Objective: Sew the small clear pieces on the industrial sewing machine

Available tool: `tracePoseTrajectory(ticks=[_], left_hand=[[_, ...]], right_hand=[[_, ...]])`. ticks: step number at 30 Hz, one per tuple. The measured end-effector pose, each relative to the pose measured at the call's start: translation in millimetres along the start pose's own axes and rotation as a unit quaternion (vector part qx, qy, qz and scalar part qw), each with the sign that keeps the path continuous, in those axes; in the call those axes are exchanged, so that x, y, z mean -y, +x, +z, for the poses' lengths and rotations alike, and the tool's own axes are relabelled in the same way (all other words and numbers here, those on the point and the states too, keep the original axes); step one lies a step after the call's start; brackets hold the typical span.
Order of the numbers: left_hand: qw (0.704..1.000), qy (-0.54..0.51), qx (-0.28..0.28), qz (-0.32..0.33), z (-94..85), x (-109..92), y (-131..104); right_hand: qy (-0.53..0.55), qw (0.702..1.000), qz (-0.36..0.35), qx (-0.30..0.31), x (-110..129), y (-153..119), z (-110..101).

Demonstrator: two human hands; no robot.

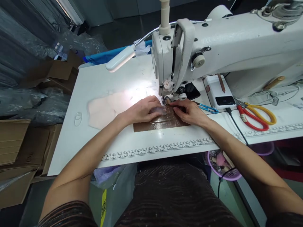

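Note:
A white sewing machine [163,60] stands over the table, its presser foot and needle area [163,99] between my hands. My left hand [146,109] is left of the foot, its fingers bent together around a thin, see-through pale piece [160,110]. Right of the foot, my right hand [189,113] has its index finger and thumb closed near a small tan piece [168,101]; what lies between them is too small to make out. Beneath both hands a shiny brown sheet [151,126] lies flat on the tabletop. A pale pink fabric piece [105,110] rests to the left.
Blue thread snips [208,108], a white power bank [219,91] and red-and-yellow-handled scissors [255,116] are at the right. A printed ruler [153,149] runs along the front edge. A lamp [120,58] shines from above. Cardboard boxes [26,148] stand at the left.

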State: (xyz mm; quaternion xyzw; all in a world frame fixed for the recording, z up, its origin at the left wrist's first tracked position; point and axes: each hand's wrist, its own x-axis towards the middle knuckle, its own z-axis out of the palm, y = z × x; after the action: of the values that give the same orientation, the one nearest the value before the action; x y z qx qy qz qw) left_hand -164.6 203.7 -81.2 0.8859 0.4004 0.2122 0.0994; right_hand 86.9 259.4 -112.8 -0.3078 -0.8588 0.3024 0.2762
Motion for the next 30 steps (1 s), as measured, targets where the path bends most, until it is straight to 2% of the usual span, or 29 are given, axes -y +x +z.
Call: tracePoseTrajectory(ticks=[2,7,9,12,15,18,23,27,30], left_hand=[[1.000,-0.029,0.007,0.009,7.0,-2,-2],[0.999,-0.017,-0.050,0.006,24.2,-1,-7],[0.998,-0.006,-0.061,0.000,26.6,-2,-8],[0.996,-0.011,-0.084,-0.018,27.7,-6,-7],[0.987,-0.006,-0.153,-0.040,29.5,-9,-6],[0.980,0.017,-0.199,-0.019,32.9,-10,-6],[0.985,0.086,-0.148,0.035,37.8,-7,-7],[0.989,0.103,-0.105,0.023,40.2,-4,-8],[0.989,0.113,-0.096,0.025,41.6,-3,-8]], right_hand=[[0.003,0.999,0.015,0.030,3,5,-5],[-0.049,0.983,0.017,0.174,5,27,-24],[-0.062,0.979,0.016,0.193,1,34,-27],[-0.034,0.986,0.036,0.162,-6,35,-24],[-0.008,0.993,0.038,0.112,-10,28,-19],[-0.005,0.995,0.026,0.099,-10,23,-17],[-0.026,0.996,0.003,0.088,-6,21,-18],[-0.079,0.991,-0.055,0.089,-7,17,-12],[-0.147,0.979,-0.095,0.100,-10,13,-5]])
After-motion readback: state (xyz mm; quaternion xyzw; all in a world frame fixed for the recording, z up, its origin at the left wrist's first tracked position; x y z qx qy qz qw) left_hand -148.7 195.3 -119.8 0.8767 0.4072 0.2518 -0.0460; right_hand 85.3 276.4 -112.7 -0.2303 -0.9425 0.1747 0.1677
